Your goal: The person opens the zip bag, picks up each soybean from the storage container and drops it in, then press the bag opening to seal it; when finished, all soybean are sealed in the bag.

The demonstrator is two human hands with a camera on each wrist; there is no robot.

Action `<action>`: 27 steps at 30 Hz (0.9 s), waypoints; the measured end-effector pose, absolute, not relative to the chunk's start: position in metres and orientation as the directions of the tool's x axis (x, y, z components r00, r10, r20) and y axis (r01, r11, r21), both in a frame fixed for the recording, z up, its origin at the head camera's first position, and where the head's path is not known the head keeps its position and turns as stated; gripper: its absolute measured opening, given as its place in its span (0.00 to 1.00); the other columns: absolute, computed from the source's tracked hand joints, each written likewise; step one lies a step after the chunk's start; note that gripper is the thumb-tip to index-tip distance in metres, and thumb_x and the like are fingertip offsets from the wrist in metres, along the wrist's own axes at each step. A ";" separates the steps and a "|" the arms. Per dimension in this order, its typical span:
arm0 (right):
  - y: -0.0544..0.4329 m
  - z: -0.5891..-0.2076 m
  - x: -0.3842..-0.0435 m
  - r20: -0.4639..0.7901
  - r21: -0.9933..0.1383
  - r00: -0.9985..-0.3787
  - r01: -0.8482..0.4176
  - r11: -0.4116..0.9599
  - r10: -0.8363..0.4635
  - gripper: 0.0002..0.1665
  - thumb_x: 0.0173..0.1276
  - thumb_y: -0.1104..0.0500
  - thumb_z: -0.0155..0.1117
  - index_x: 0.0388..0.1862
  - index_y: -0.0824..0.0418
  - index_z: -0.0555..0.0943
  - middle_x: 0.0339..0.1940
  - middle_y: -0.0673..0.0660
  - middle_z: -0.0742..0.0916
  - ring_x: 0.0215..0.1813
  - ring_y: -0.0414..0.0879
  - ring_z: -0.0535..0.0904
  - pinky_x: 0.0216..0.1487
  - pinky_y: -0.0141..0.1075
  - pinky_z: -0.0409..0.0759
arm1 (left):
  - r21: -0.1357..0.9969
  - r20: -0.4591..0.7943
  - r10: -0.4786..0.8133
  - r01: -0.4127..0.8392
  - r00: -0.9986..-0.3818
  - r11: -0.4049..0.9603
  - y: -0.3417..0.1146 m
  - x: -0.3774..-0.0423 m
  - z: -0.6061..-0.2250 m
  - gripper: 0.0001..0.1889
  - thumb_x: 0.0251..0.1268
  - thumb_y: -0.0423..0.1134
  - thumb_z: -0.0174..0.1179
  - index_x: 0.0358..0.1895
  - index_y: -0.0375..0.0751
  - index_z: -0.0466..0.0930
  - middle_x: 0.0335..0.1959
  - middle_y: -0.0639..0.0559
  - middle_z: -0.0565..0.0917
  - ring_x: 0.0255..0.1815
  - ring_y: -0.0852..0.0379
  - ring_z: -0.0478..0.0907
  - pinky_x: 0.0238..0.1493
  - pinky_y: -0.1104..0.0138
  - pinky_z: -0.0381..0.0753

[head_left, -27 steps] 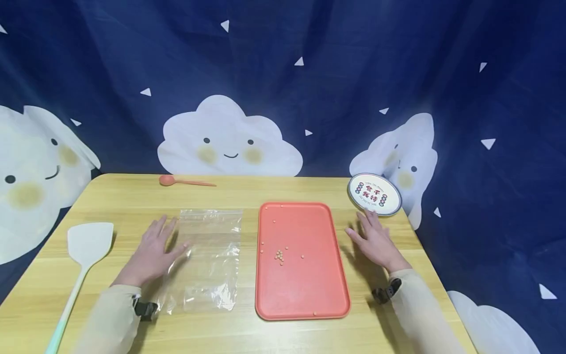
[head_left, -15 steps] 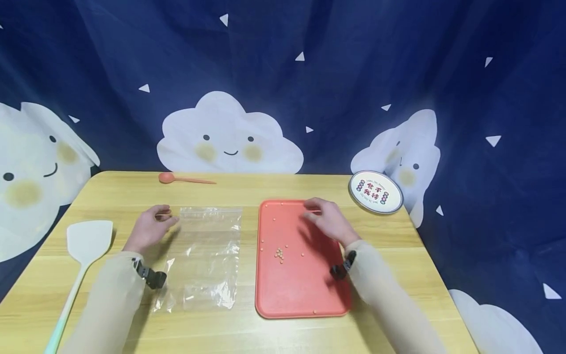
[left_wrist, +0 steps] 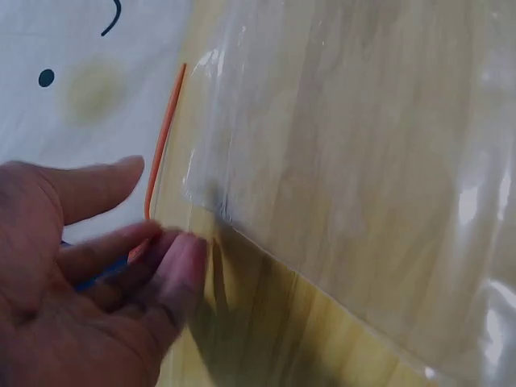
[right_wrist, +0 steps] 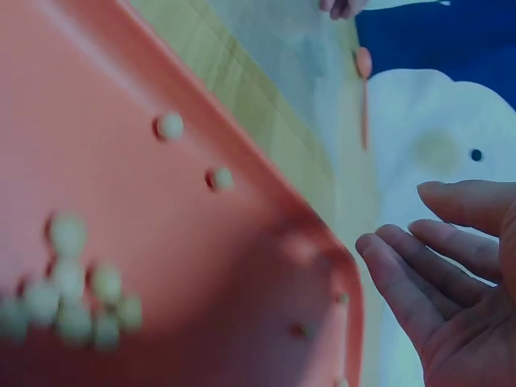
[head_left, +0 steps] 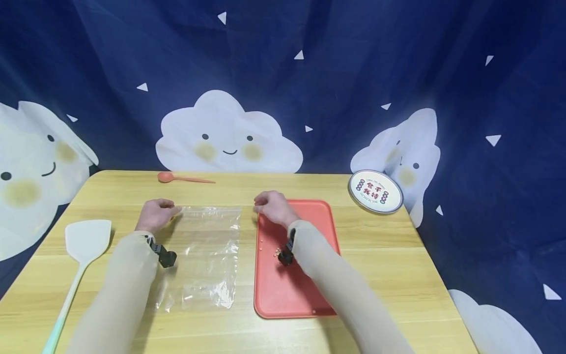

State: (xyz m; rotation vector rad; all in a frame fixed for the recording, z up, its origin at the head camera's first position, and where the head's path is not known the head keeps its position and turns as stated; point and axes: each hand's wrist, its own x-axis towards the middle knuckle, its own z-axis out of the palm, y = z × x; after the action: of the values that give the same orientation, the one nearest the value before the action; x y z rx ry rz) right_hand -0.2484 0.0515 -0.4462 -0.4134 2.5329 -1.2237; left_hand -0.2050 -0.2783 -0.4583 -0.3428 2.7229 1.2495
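A clear zip-top plastic bag [head_left: 208, 255] lies flat on the wooden table. My left hand [head_left: 155, 215] hovers by its far left corner; in the left wrist view the thumb and loosely bent fingers [left_wrist: 181, 274] hold nothing. Right of the bag is a red tray [head_left: 269, 295] scattered with small round beige beads or beans [right_wrist: 68, 278], several of them clustered together. Over the tray's far left corner reaches my right hand [head_left: 274, 205], its thumb apart from its fingers and nothing between them. The right forearm covers part of the tray.
A red spoon [head_left: 165, 177] lies along the table's far edge. On the left is a white spatula [head_left: 88, 238] with a pale green handle end. An oval plate [head_left: 376, 191] with printed characters sits at the far right. A dark blue curtain [head_left: 336, 98] hangs behind the table.
My right hand has moved left from beside the oval plate, across the tray to its far left corner. My left hand has shifted slightly away from me, toward the bag's far left corner.
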 end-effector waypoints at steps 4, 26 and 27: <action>0.029 -0.447 -0.250 -0.173 -0.727 -0.909 -0.142 0.671 -0.380 0.21 0.71 0.59 0.64 0.60 0.65 0.79 0.51 0.55 0.85 0.53 0.47 0.80 0.54 0.37 0.79 | 0.721 -0.252 -0.195 -0.319 -0.948 0.615 -0.278 -0.209 -0.460 0.31 0.69 0.46 0.58 0.63 0.22 0.68 0.57 0.25 0.75 0.54 0.34 0.76 0.56 0.48 0.76; -0.009 -0.459 -0.251 -0.273 -0.704 -0.935 0.035 0.709 -0.225 0.11 0.67 0.60 0.68 0.48 0.60 0.85 0.47 0.53 0.86 0.51 0.46 0.79 0.50 0.37 0.80 | 0.752 -0.208 -0.200 -0.287 -0.958 0.593 -0.274 -0.216 -0.472 0.16 0.67 0.39 0.60 0.51 0.28 0.80 0.50 0.33 0.80 0.52 0.40 0.73 0.51 0.55 0.73; -0.009 -0.459 -0.251 -0.272 -0.717 -0.935 0.037 0.696 -0.230 0.07 0.67 0.60 0.68 0.43 0.59 0.86 0.43 0.51 0.86 0.48 0.45 0.79 0.48 0.37 0.80 | 0.765 -0.199 -0.192 -0.275 -0.961 0.582 -0.276 -0.215 -0.471 0.17 0.68 0.40 0.60 0.51 0.29 0.80 0.50 0.34 0.80 0.51 0.42 0.73 0.50 0.58 0.73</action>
State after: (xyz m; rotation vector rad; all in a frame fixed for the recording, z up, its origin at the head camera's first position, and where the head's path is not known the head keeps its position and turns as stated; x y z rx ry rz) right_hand -0.2511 -0.0087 -0.4594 -0.1510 2.5658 -1.0959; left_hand -0.2146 -0.2761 -0.4712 -0.4010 2.7091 1.3360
